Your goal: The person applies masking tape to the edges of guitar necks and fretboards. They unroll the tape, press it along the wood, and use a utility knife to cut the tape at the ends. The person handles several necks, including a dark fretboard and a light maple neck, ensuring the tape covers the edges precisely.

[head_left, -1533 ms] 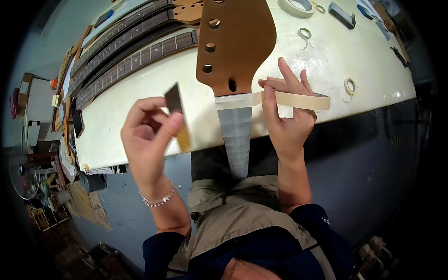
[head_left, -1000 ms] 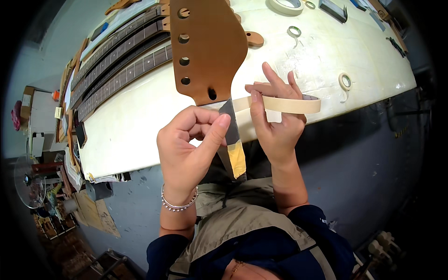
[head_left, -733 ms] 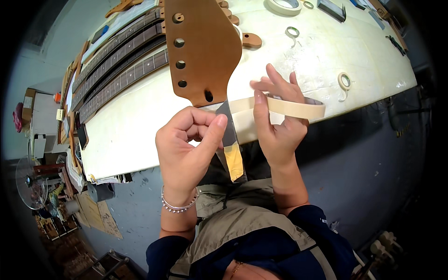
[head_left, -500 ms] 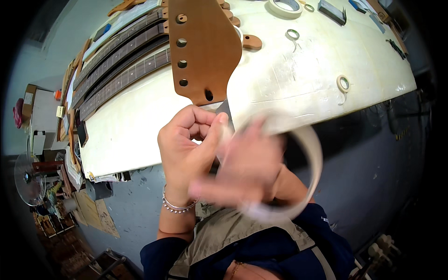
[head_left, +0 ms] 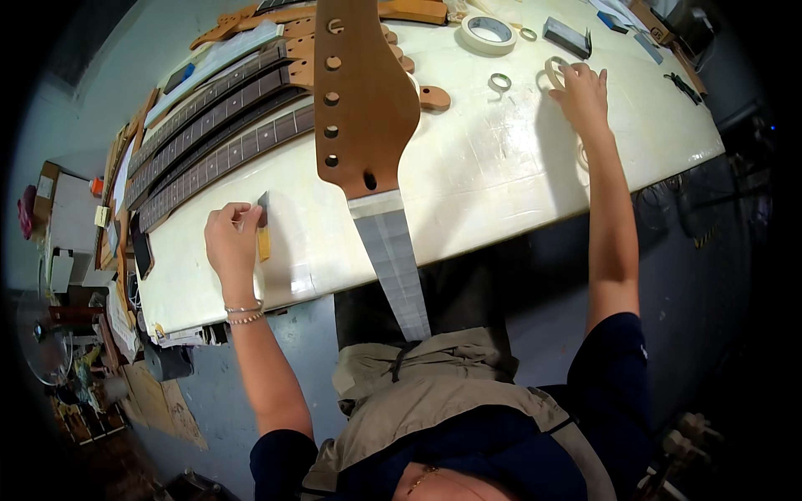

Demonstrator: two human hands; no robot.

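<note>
A guitar neck lies in front of me, its brown headstock [head_left: 368, 92] over the table and its tapered fingerboard [head_left: 394, 263], faced in grey strips, reaching back toward my lap. A pale band [head_left: 374, 203] crosses it at the headstock end. On the left, my left hand [head_left: 230, 242] is closed in a pinch on a small flat grey piece [head_left: 264, 203]; a yellow strip [head_left: 265, 245] shows beside it, and I cannot tell whether they are one thing. At the far right, my right hand [head_left: 582, 98] has its fingers around the edge of a masking tape roll [head_left: 552, 73].
Several guitar necks [head_left: 225, 108] lie side by side at the left of the white table [head_left: 476, 184]. Farther back are a large tape roll [head_left: 489, 35], a small roll [head_left: 499, 82] and a grey block [head_left: 566, 37]. Another roll [head_left: 583, 155] is partly behind my right forearm.
My hands have parted from beside the headstock, the left going left and the right far right with the tape roll. The fingerboard they covered now shows.
</note>
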